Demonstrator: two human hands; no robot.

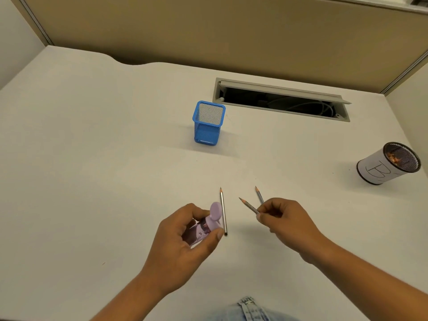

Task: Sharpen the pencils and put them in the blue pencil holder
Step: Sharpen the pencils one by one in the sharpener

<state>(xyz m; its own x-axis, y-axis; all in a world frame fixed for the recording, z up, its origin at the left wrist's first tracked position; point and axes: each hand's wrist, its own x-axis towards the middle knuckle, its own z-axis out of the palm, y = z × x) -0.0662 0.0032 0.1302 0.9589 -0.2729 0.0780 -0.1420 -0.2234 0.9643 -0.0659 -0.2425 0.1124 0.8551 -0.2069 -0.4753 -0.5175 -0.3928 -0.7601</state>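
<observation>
My left hand [185,237] grips a lilac pencil sharpener [206,222] just above the white desk. A grey pencil [223,212] lies on the desk right beside that hand, its sharp tip pointing away from me. My right hand [284,218] pinches two grey pencils: one [249,206] angles up to the left, the other [259,194] points almost straight away. Both show sharpened tips. The blue mesh pencil holder [208,122] stands upright farther back, apart from both hands, with nothing visible inside it.
A round black mesh cup [386,164] wrapped in white paper marked "B" stands at the right, with shavings inside. An open cable slot [281,100] runs along the back of the desk [92,147]. Beige partition walls enclose the desk behind and at the sides.
</observation>
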